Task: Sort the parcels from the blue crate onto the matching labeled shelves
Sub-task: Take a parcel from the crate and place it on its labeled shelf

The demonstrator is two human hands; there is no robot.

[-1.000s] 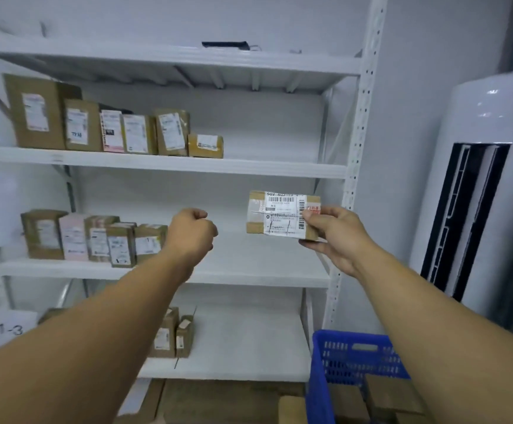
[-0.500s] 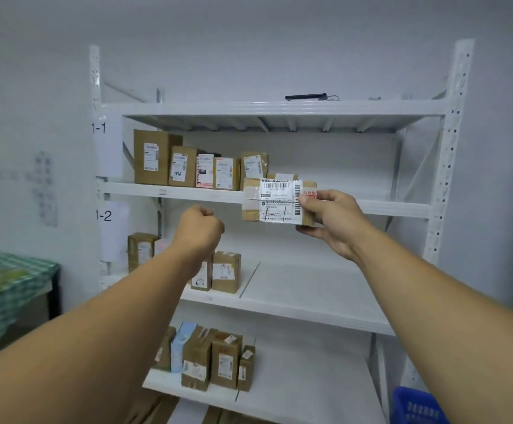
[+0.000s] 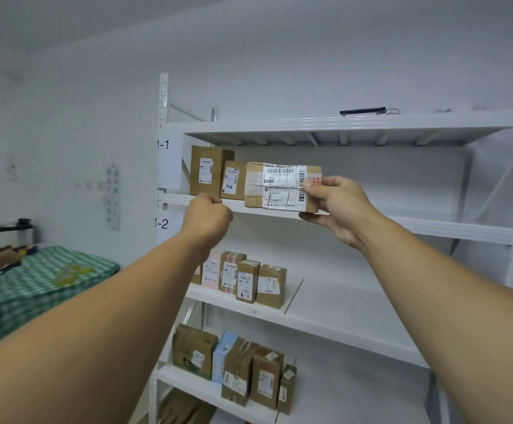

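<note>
Raised from chest height, the parcel (image 3: 282, 186) now sits in front of the shelf (image 3: 432, 228) beside the 1-1 label (image 3: 163, 144), at its left part, just right of two standing boxes (image 3: 218, 175). My right hand (image 3: 337, 206) pinches its right end, thumb on the front, fingers beneath. My left hand (image 3: 207, 217) is a closed fist holding nothing, just left of and below the parcel.

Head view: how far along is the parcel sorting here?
Done: rows of parcels stand on the 1-1 shelf, 1-2 shelf and third shelf. In hand: the right hand holds a taped parcel at 1-1 level, not set down; the left hand is fisted, empty. Left: placing it; the blue crate is out of view, so the rest is unknown.
</note>
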